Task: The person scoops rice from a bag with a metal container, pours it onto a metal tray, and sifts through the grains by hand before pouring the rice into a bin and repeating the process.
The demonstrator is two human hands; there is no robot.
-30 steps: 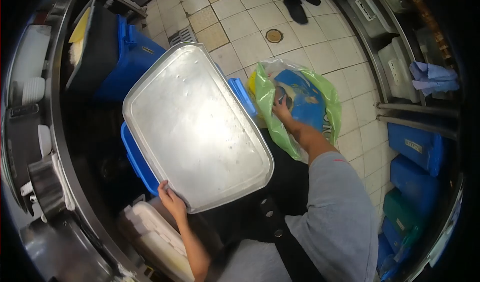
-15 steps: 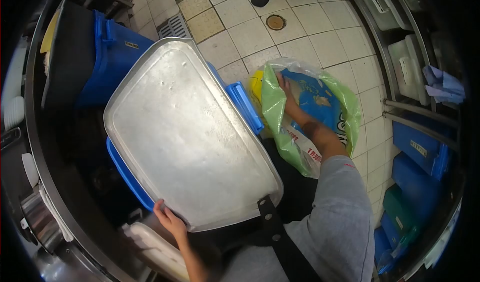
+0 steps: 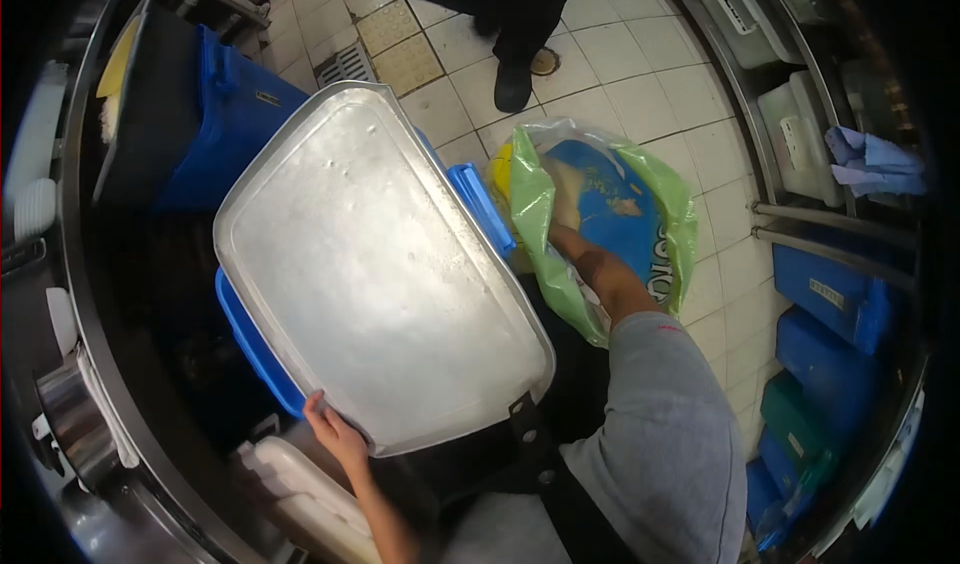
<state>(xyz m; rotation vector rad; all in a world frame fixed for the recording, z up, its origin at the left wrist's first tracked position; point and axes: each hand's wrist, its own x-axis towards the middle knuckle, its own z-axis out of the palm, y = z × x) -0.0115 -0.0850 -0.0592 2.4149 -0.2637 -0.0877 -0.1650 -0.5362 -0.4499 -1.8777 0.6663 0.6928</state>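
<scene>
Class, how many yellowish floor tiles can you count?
2: the farther tile and the nearer tile, adjoining beyond the metal tray, near the slotted grate. The co-worker's dark clothing may hide others.

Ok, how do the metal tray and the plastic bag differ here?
The metal tray is plain silver; the plastic bag has green around its mouth. The tray looks stiff and flat, while the bag is soft and creased. The left hand touches the tray's edge; the right forearm reaches into the bag. Both have a shine.
</scene>
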